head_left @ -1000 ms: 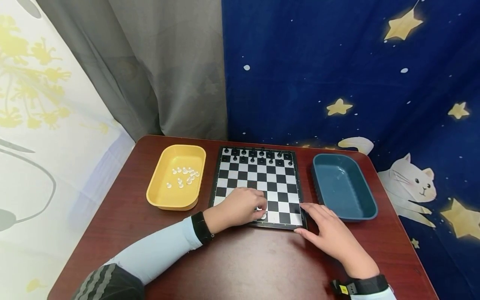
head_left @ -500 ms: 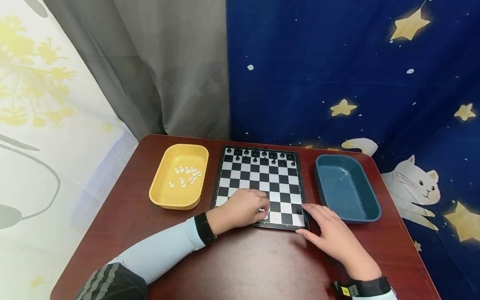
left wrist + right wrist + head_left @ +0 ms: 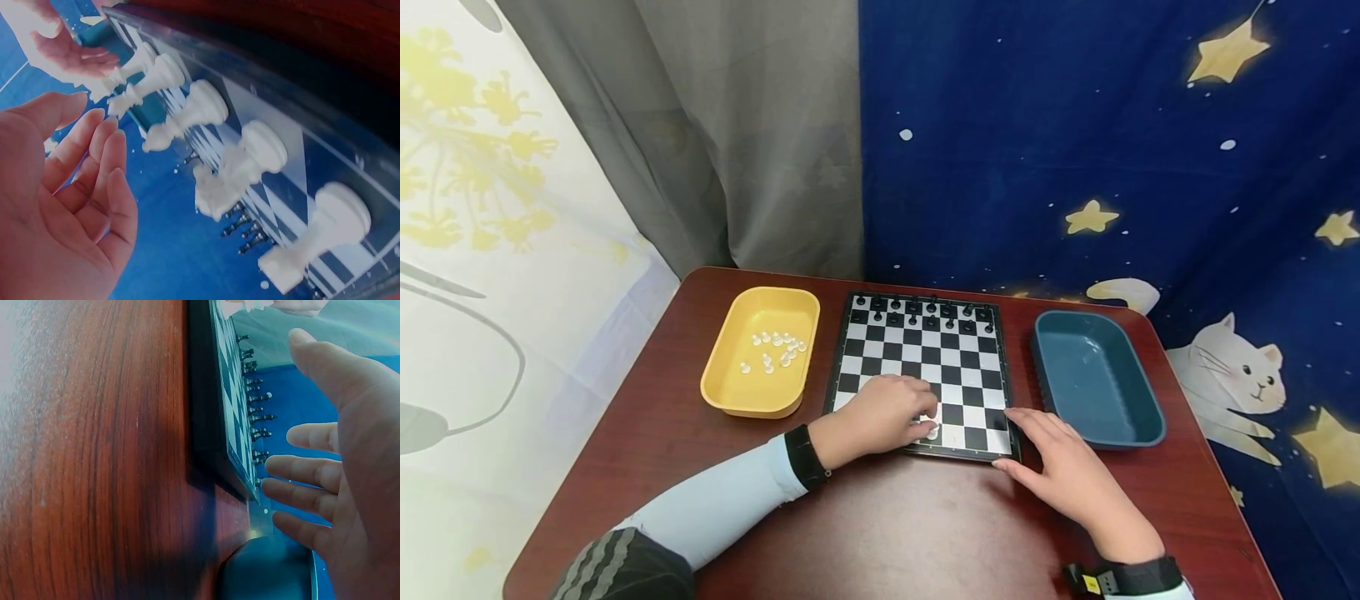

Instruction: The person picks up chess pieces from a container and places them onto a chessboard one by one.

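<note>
A black-and-white chessboard (image 3: 898,354) lies on the table, with black chess pieces (image 3: 913,308) standing in two rows along its far side. My left hand (image 3: 880,414) is over the near edge beside a white chess piece (image 3: 933,432). In the left wrist view, its loosely bent fingers (image 3: 90,153) hold nothing visible and sit close to the tops of two crowned white pieces (image 3: 150,82). A white bishop (image 3: 190,114), knight (image 3: 240,164) and rook (image 3: 319,234) stand along the same row. My right hand (image 3: 1063,467) has its fingers extended at the board's near right corner.
A yellow tray (image 3: 722,396) with several loose white chess pieces (image 3: 786,358) stands left of the board. To the right is a dark teal tray (image 3: 1093,375). The reddish-brown table (image 3: 880,525) ends at the back before grey and blue curtains (image 3: 970,150).
The white chess piece beside my left fingertips shows more clearly than half a second ago. The head view has shifted slightly; my right hand stays at the board's corner.
</note>
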Available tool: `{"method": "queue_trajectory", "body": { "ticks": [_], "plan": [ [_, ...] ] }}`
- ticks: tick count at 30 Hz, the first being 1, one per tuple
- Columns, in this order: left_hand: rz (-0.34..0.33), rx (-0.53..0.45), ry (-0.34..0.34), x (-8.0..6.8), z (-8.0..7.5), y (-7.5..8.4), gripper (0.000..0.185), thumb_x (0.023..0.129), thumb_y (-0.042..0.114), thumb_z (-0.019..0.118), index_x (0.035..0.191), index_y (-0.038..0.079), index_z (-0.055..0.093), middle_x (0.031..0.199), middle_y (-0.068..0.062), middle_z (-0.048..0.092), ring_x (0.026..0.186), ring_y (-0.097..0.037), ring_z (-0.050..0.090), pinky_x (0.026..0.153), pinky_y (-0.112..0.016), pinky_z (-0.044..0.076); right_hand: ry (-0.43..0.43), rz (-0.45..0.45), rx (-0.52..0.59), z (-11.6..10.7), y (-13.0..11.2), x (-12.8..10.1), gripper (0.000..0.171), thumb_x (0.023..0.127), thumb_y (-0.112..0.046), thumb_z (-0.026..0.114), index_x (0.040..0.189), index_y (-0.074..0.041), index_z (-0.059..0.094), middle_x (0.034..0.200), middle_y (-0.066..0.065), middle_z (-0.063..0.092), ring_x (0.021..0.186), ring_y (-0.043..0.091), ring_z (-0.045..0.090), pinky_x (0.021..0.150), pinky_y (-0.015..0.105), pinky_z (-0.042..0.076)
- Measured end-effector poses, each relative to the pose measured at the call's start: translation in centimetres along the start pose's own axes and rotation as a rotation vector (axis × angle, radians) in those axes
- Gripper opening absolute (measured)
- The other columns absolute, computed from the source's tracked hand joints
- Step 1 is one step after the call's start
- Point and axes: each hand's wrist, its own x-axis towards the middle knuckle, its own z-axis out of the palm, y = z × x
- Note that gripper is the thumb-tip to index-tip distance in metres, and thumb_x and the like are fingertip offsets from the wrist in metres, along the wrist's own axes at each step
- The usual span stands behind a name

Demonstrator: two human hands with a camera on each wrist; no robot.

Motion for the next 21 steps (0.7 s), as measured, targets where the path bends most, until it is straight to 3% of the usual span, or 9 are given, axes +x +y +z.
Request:
{"method": "queue_trajectory", "body": {
  "ticks": [5,10,15,21],
  "plan": [
    [-0.045,-0.023,0.014,-0.6,-1.2,-0.8,0.012,0.103,0.036,0.078,0.104,0.024,0.082,0.096,0.010,0.071,0.081,-0.006,0.063,0.076,-0.030,0.055,-0.002,0.001,-0.001,-0.1,-0.1,0.0,0.077,0.094,-0.056,0.085,0.151,-0.009,0.064,0.147,0.015,0.066,0.136,0.040,0.059,0.114,0.067,0.045],
    [-0.101,-0.025,0.051,-1.5,-2.6,-2.5,0.014,0.102,0.037,0.080,0.105,0.024,0.082,0.097,0.009,0.072,0.086,-0.010,0.067,0.077,-0.032,0.057,0.001,-0.002,-0.001,0.0,0.0,0.0,0.077,0.094,-0.056,0.086,0.151,-0.009,0.064,0.147,0.015,0.066,0.137,0.040,0.059,0.114,0.068,0.045],
    [-0.174,-0.025,0.126,-2.8,-4.3,-5.1,0.013,0.101,0.035,0.082,0.101,0.022,0.080,0.095,0.007,0.073,0.086,-0.012,0.068,0.075,-0.034,0.057,-0.006,0.006,0.000,0.1,0.0,0.0,0.078,0.094,-0.057,0.085,0.151,-0.009,0.064,0.147,0.015,0.066,0.136,0.040,0.059,0.114,0.067,0.045],
    [-0.346,-0.029,0.155,-4.9,-7.7,-9.0,0.014,0.102,0.032,0.080,0.104,0.017,0.080,0.096,0.002,0.072,0.085,-0.018,0.065,0.077,-0.039,0.056,-0.015,0.012,-0.001,0.1,0.0,0.0,0.079,0.093,-0.058,0.085,0.152,-0.008,0.063,0.147,0.016,0.065,0.135,0.040,0.059,0.114,0.067,0.045]
  ]
}}
